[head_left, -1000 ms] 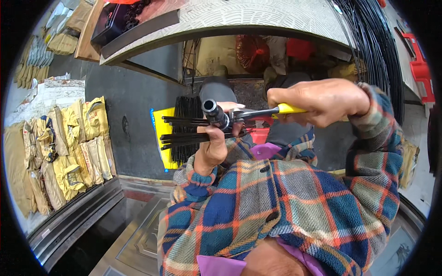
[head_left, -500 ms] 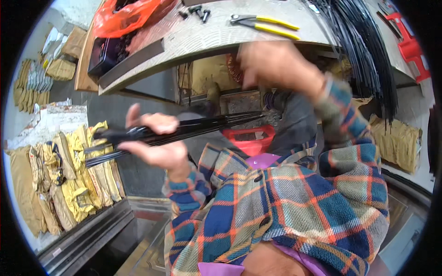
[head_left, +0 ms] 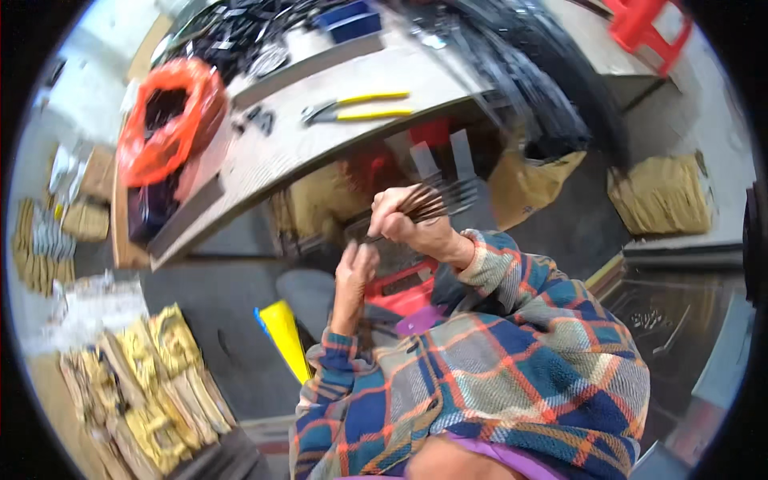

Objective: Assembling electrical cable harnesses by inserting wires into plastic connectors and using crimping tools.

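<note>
My right hand (head_left: 416, 224) is closed round a bundle of thin black strips (head_left: 424, 202), held below the table's front edge. The strips fan out past the hand to the right, and their ends are blurred. Close by on the left, my left hand (head_left: 354, 276) has its fingers curled together just below the right fist. Whatever it may pinch is too blurred to make out. Beyond both hands, nippers with yellow handles (head_left: 372, 98) lie on the table (head_left: 280, 152). A large heap of long black strips (head_left: 528, 88) hangs over the table edge to the right.
An orange plastic bag (head_left: 172, 120) and a blue tray (head_left: 350, 22) stand on the table. Left on the floor lie several brown and yellow packets (head_left: 148, 384); a yellow object (head_left: 286, 340) is beside my left forearm. A red stool (head_left: 652, 32) is far right.
The view has swung. My right hand, empty over the table edge before, now grips the bundle that lay across my left hand. The left hand has moved in beside it.
</note>
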A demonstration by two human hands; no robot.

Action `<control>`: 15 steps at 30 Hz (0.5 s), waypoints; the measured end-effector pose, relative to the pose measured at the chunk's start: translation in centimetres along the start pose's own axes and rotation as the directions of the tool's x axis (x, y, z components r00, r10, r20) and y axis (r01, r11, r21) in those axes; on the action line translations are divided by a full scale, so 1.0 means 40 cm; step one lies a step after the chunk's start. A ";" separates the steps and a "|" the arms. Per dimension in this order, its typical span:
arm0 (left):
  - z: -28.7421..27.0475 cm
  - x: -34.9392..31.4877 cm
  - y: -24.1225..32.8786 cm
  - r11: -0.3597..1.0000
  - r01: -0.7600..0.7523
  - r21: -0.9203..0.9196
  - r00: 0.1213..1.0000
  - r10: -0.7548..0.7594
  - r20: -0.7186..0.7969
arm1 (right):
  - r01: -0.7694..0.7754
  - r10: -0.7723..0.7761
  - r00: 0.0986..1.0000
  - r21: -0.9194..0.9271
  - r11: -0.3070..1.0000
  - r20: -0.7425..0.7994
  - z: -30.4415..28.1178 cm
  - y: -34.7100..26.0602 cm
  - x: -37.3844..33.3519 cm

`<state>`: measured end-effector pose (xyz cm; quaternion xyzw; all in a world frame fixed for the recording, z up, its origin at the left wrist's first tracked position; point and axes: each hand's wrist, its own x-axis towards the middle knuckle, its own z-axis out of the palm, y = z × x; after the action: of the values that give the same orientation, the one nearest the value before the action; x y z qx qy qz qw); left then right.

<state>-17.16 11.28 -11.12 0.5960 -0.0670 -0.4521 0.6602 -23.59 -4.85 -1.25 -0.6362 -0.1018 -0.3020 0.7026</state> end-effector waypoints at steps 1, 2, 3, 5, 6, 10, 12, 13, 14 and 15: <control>0.033 -0.024 0.040 0.953 -0.291 0.081 0.957 0.291 0.015 | 0.041 -0.042 0.999 -0.087 0.995 -0.007 0.007 0.061 -0.030; 0.062 -0.048 0.093 0.923 -0.382 -0.034 0.920 0.384 0.079 | -0.031 0.035 0.999 -0.160 0.987 0.021 0.009 0.085 -0.052; 0.084 -0.078 0.156 0.871 -0.470 -0.145 0.867 0.486 0.112 | -0.094 0.111 0.992 -0.223 0.970 0.062 0.020 0.102 -0.068; 0.070 -0.113 0.225 0.750 -0.661 -0.024 0.743 0.658 0.121 | -0.208 0.225 0.970 -0.174 0.963 0.086 0.073 0.129 -0.094; 0.048 -0.116 0.235 0.666 -0.742 0.083 0.667 0.720 0.190 | -0.259 0.276 0.957 -0.164 0.952 0.090 0.090 0.132 -0.097; 0.040 -0.165 0.240 0.680 -0.684 0.265 0.701 0.713 -0.021 | -0.405 0.391 0.914 0.261 0.876 0.106 0.148 0.076 -0.082; 0.056 -0.168 0.232 0.699 -0.663 0.266 0.702 0.705 -0.101 | -0.276 0.295 0.956 0.322 0.905 -0.008 0.154 0.085 -0.058; 0.062 -0.166 0.229 0.612 -0.706 0.357 0.598 0.785 -0.163 | -0.214 0.235 0.971 0.276 0.937 -0.043 0.149 0.075 -0.041; 0.069 -0.163 0.229 0.518 -0.727 0.451 0.477 0.853 -0.211 | -0.186 0.189 0.982 0.117 0.975 -0.016 0.146 0.056 -0.025; 0.074 -0.160 0.230 0.488 -0.753 0.442 0.425 0.873 -0.239 | -0.189 0.191 0.981 0.060 0.980 -0.022 0.148 0.039 -0.010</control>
<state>-18.00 12.39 0.39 0.6537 -0.2607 0.0869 0.7051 -21.63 0.93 -1.77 -0.6184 -0.0393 -0.2392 0.7475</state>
